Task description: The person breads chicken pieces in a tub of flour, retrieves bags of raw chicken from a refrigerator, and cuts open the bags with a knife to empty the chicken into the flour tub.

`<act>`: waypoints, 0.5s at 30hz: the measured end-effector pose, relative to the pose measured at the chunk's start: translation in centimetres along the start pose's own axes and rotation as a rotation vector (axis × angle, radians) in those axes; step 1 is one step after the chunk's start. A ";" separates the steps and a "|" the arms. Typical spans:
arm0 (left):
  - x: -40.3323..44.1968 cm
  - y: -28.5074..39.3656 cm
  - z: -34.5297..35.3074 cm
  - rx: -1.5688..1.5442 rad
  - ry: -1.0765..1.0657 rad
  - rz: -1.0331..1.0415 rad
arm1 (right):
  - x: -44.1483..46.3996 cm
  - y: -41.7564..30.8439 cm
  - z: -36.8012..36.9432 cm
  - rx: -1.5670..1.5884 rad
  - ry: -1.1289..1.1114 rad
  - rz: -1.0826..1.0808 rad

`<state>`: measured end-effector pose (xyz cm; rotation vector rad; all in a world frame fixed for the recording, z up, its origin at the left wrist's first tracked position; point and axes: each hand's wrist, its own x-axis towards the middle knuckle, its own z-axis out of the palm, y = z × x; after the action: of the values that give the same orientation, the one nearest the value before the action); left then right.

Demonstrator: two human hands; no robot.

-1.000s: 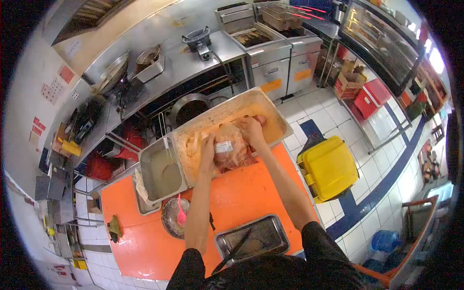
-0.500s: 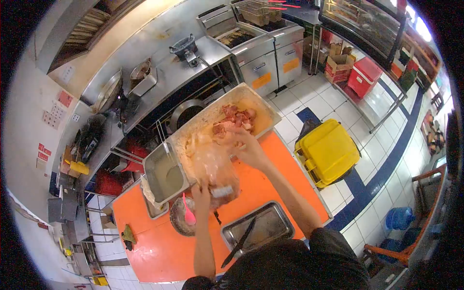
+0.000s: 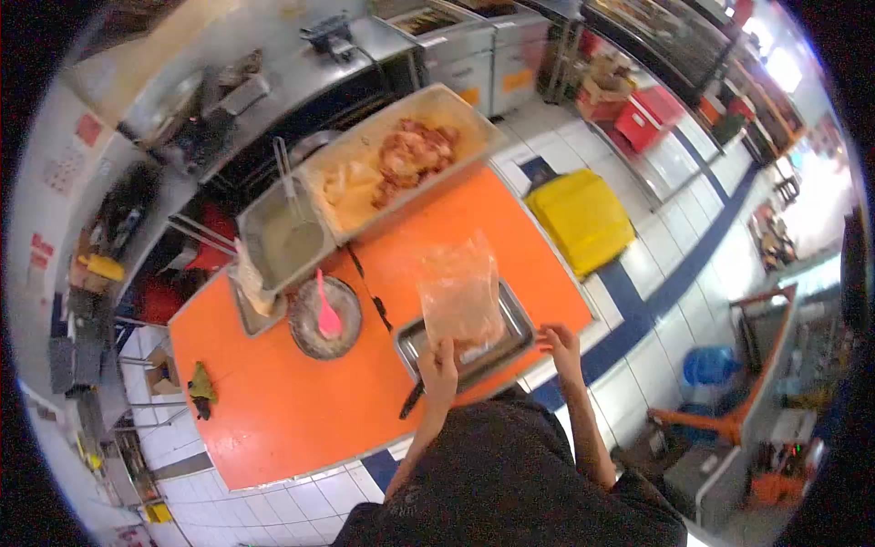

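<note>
A clear plastic bag hangs from my left hand, whose fingers pinch its near edge; it looks flat and thin. Beneath the bag lies a metal tray, partly covered by it. The black handle of a knife sticks out at the tray's left corner. My right hand is just right of the tray, fingers apart and holding nothing. Beyond, raw meat pieces are heaped in a large rectangular tub, with pale pieces at its left end.
Left of the tub stands a metal pan of cloudy liquid with a long-handled utensil. A round bowl holds a pink spoon. A green and dark cloth lies on the orange table. Past the right edge is a yellow bin.
The bag has moved from above the tub toward me, over the tray, and looks flatter. My right hand has left the bag and drawn back. The view has shifted.
</note>
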<state>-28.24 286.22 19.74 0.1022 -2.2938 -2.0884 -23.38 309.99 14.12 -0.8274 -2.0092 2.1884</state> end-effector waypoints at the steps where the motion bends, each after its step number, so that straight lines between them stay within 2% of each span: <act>1: -0.3 -1.4 0.1 -0.011 -0.044 0.033 | -1.8 -0.4 -0.4 -0.020 0.033 0.006; 3: 0.1 -5.7 0.5 0.148 -0.129 0.239 | -5.5 -0.5 -1.5 -0.123 0.083 -0.036; 6: 0.1 -8.5 1.2 0.103 -0.172 0.289 | -10.8 0.2 -3.7 -0.170 0.166 -0.095; 10: -0.7 -8.5 0.9 0.201 -0.243 0.137 | -18.2 3.2 -7.1 -0.280 0.371 0.012; 13: -1.2 -7.3 2.2 0.092 -0.155 0.355 | -22.8 5.4 -9.0 -0.273 0.501 0.053; 14: -1.1 -7.0 2.4 0.179 -0.195 0.395 | -24.2 5.6 -9.5 -0.290 0.533 0.082; 15: -1.0 -7.1 2.0 0.304 -0.263 0.266 | -25.6 6.4 -10.2 -0.286 0.561 0.071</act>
<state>-27.25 287.64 12.47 -0.4705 -2.5842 -1.7018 4.79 308.33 16.81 -1.3756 -2.0202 1.4681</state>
